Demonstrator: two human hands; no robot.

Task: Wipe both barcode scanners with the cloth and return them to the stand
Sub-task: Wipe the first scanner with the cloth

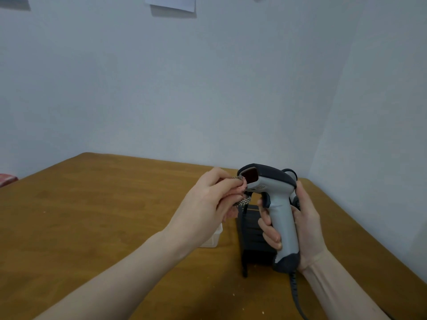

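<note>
wooden table lies open on the left; black stand and plastic box crowd the centre.

hands: left, right bare | forearms: uncovered, no sleeves | jewellery: none seen

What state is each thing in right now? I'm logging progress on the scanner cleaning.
Grey scanner: off the stand, upright in the right hand.
Cloth: bunched in the left hand, pressed at the scanner's window.
Second scanner: mostly hidden behind the first; state unclear.
Black stand: upright on the table.
</note>
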